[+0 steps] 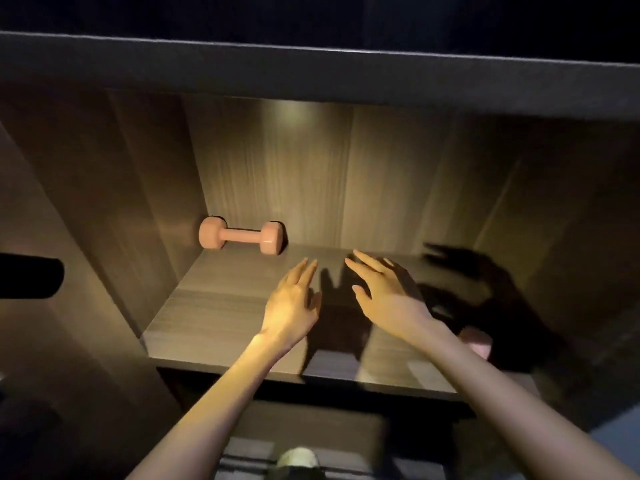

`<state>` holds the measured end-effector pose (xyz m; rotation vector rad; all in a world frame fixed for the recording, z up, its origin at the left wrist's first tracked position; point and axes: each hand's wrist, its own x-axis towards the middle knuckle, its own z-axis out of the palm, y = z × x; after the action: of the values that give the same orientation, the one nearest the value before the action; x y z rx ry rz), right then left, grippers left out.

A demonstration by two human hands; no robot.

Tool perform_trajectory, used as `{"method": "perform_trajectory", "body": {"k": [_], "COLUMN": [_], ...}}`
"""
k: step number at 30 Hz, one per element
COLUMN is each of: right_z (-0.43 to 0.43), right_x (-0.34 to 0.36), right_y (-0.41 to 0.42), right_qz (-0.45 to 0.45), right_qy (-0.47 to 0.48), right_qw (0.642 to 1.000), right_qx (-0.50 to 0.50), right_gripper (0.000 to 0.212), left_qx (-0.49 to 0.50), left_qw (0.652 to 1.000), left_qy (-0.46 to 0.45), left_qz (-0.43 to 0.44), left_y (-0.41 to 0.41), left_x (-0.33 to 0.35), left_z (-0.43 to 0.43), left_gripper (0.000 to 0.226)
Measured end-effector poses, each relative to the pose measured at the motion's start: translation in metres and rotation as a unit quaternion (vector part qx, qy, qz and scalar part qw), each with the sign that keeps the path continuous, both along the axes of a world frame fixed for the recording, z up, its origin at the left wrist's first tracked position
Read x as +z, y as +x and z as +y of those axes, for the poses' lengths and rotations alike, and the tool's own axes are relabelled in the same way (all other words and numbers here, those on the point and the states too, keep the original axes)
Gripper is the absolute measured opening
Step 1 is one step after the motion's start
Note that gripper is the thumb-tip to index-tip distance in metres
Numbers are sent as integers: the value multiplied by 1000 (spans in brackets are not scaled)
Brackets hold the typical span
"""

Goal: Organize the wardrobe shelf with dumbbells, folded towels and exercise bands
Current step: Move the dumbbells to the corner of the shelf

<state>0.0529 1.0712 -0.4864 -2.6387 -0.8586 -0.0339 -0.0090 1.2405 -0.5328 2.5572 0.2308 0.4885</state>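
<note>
**empty hands hover over wardrobe shelf, lone dumbbell parked in the corner**

a pink dumbbell [242,240] lies on its side at the back left of the wardrobe shelf [214,306], one head in the corner and its bar running along the back panel [311,174]. no towels or bands can be made out on the shelf.

the likeliest trouble, judging from this view, is the light. it comes from one side, and the hands throw heavy shadow over the shelf's right half, so anything set down there could land too near the front edge and tip off. a pale pink shape [479,342] shows just beyond the right forearm, near the front right. it may be a second dumbbell, but it is blurred and half hidden. a careless wrist or elbow could knock it over the lip.

both forearms reach up and forward from the bottom of the view. the left hand [292,303] is released, palm down, its straight fingers pointing at the back panel. the right hand [384,289], just beside it and apart, is also released, with its fingers spread. neither holds anything. whether either palm touches the board cannot be told.
</note>
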Motion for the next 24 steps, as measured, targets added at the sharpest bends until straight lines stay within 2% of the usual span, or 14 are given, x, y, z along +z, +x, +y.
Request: {"method": "perform_trajectory", "body": {"k": [3,7,12,15,19,24], "right_z": [-58,-112,-159,-163,-161,-147], "right_x": [-6,-14,-34,-38,-38,-41], "right_y": [-12,-27,-39,-43,-40,-36], "right_qz": [-45,-60,-21,18,22,28], "right_qy": [-40,-87,-103,-57,-17,-21], "right_qw": [997,983,985,987,987,989], "right_qx": [-53,-152,-139,-149,-161,-145], "right_gripper": [36,41,46,54,53,47], "left_qx": [-43,-85,-144,-141,-139,-115], "left_qw": [999,995,988,986,979,982], "left_qy": [-11,-27,3,77,144,147], "left_qz": [30,51,54,43,31,21], "left_y": [2,17,32,38,42,36], "left_x": [-7,-19,-38,-44,-45,-42], "left_z": [-45,-83,-110,-112,-105,-88], "left_gripper": [60,59,63,60,57,57]}}
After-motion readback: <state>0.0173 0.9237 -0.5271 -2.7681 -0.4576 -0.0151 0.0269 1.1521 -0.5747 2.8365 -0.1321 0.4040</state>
